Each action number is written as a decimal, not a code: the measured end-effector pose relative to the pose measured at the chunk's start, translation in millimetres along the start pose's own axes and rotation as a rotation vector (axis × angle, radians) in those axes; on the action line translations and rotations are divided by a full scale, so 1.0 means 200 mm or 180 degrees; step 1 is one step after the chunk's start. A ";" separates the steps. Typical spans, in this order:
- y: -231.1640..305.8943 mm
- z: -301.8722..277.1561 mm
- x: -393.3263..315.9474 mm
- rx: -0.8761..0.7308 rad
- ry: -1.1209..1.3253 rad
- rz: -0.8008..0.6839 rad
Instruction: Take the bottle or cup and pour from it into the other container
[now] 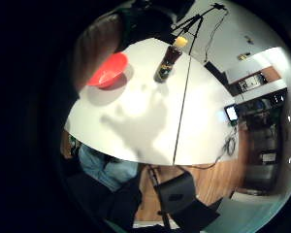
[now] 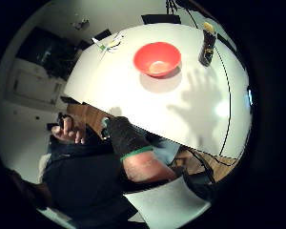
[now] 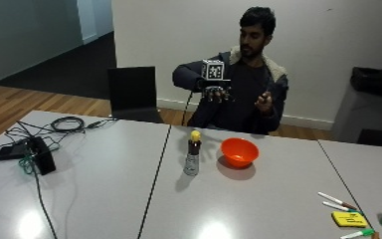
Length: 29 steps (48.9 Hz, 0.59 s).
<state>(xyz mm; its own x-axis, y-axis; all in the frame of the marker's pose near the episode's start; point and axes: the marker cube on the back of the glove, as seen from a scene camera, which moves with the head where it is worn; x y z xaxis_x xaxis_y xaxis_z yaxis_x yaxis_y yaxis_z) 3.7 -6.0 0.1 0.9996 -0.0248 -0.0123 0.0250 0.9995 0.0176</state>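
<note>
In the outside view a slim bottle (image 3: 191,155) with a yellow cap and dark contents stands upright near the table seam. An orange-red bowl (image 3: 238,151) sits just beside it, closer to the person's bare hand. My gloved right hand (image 3: 216,93) hangs in the air at chest height, above the table's far edge and well clear of both, holding nothing. Its fingers are relaxed and spread. Both palm views look down on the bottle (image 1: 168,63) (image 2: 207,46) and the bowl (image 1: 108,71) (image 2: 157,58), with a spread-finger shadow on the white table (image 1: 150,116). The bowl looks empty.
The person's bare hand (image 3: 264,103) is raised beside their chest. A black box with cables (image 3: 40,154) lies at the table's left end. Markers (image 3: 337,201) and a yellow pad (image 3: 348,218) lie at the near right. A black chair (image 3: 133,93) stands behind the table.
</note>
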 end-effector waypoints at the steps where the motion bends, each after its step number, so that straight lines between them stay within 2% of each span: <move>1: 0.00 0.00 0.00 0.0006 0.0002 -0.0005; 8: -0.02 0.00 0.01 -0.0077 -0.0011 0.0055; 14: -0.05 0.01 0.05 0.0045 0.0022 0.0062; 16: -0.09 0.02 0.07 0.0210 0.0032 0.0292; 20: -0.18 0.05 0.13 0.0616 0.0019 0.1057; 23: -0.19 0.06 0.22 0.0599 -0.0029 0.0918; 27: -0.35 0.11 0.37 0.1176 -0.0177 0.1125; 29: -0.39 0.14 0.44 0.1248 -0.0296 0.1057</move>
<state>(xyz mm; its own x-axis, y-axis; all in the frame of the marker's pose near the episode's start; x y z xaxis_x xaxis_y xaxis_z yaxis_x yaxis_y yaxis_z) 90.3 -85.9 24.7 0.9508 0.2733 0.1461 -0.3089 0.8724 0.3787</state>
